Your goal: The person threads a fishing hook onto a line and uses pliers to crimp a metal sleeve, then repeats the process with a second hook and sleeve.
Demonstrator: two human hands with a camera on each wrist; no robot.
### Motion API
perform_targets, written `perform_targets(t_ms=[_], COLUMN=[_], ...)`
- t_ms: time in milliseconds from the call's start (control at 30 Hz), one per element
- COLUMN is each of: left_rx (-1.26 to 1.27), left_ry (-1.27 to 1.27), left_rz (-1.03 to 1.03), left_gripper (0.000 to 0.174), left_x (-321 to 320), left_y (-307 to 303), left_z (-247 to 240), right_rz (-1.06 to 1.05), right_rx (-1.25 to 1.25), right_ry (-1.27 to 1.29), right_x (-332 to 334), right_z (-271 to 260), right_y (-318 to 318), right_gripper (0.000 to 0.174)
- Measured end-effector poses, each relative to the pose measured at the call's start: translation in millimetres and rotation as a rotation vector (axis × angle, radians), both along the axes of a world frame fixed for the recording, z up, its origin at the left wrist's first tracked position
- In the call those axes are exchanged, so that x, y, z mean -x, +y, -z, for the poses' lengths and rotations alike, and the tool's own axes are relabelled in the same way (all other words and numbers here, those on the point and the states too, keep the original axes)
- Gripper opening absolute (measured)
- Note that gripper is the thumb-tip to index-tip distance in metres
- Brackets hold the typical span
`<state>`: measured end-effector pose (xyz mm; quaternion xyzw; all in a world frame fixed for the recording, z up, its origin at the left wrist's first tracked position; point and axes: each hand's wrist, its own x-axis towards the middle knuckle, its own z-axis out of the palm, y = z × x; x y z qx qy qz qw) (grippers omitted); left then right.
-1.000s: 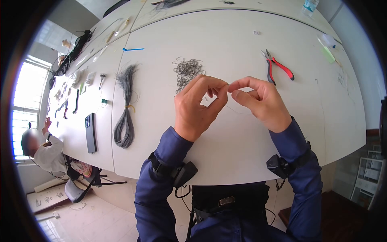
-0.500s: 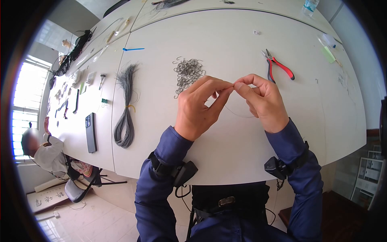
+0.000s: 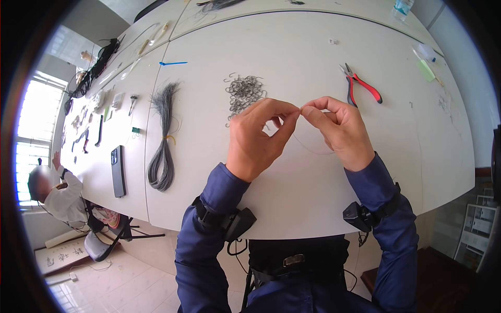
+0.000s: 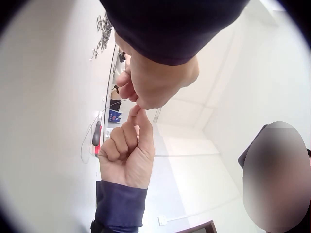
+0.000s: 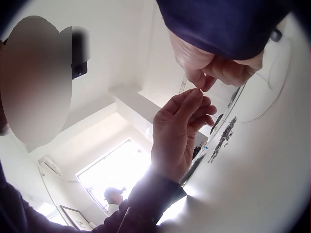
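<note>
In the head view my left hand and right hand meet fingertip to fingertip over the white table. Each pinches with thumb and forefinger. A thin grey strand arcs below them, and its loop stands out in the right wrist view. Whatever else sits between the fingertips is hidden. Behind the left hand lies a heap of small bent metal hooks. Red-handled pliers rest beyond the right hand. To the left lies a bundle of grey strands tied with a yellow band.
A black phone and a blue cable tie lie on the left. At the far right are a green slip and a water bottle. Another person sits at the table's left side.
The right hand's thumb has closed against its forefinger, and its fingertips now meet the left hand's. Both hands' meeting point has shifted slightly right.
</note>
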<state>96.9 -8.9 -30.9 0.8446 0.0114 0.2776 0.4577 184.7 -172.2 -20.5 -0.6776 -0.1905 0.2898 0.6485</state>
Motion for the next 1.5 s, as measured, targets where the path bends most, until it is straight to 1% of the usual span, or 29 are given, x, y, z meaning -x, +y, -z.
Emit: perform_targets(t_ms=[100, 233, 333, 400, 433, 600, 700, 833, 933, 1033, 1133, 1200, 1233, 1333, 1433, 1500], left_rx=[0.244, 0.488, 0.585, 0.591, 0.594, 0.566, 0.565, 0.555, 0.487, 0.360, 0.080, -0.021, -0.071, -0.093, -0.085, 0.016], left_ry=[0.068, 0.142, 0.146, 0.142, 0.140, 0.148, 0.157, 0.156, 0.159, 0.134, 0.085, 0.079, 0.075, 0.102, 0.137, 0.130], left_rz=[-0.034, -0.016, 0.007, 0.014, 0.018, -0.013, -0.040, -0.063, -0.098, -0.153, -0.138, -0.081, -0.051, 0.076, 0.140, 0.157], left_gripper=[0.008, 0.012, 0.014, 0.015, 0.015, 0.015, 0.014, 0.013, 0.011, 0.010, 0.006, 0.005, 0.004, 0.005, 0.005, 0.005], left_x=[-1, -1, -1, -2, -2, -2, -3, -4, -4, -5, -5, -5, -5, -2, 1, 1], left_y=[-2, 1, 0, 1, 2, 2, 1, 1, 2, 3, 5, 5, 5, 3, 0, 0], left_z=[-1, -5, -8, -7, -7, -5, -5, -4, -1, 5, 7, 6, 6, 3, -5, -2], right_rz=[0.014, 0.031, 0.018, 0.013, 0.010, -0.012, 0.008, -0.008, -0.012, 0.011, 0.025, 0.049, 0.052, 0.054, 0.035, 0.015], right_rx=[-0.022, -0.004, 0.061, 0.105, 0.113, 0.163, 0.131, 0.162, 0.200, 0.210, 0.181, 0.161, 0.167, 0.164, 0.108, 0.048], right_ry=[-0.017, -0.203, -0.371, -0.480, -0.488, -0.570, -0.563, -0.597, -0.633, -0.698, -0.804, -0.858, -0.801, -0.631, -0.443, -0.285], right_x=[2, 4, 7, 9, 10, 14, 16, 17, 18, 20, 18, 13, 11, 2, -10, -15], right_z=[3, 9, 8, 8, 8, -2, 3, 5, 3, 1, 3, 3, 1, -4, 4, 8], right_y=[2, 4, 5, 5, 5, 3, 5, 5, 4, 5, 5, 4, 2, -2, -4, -5], right_gripper=[0.026, 0.021, 0.016, 0.014, 0.014, 0.015, 0.014, 0.011, 0.010, 0.008, 0.008, 0.008, 0.009, 0.012, 0.017, 0.019])
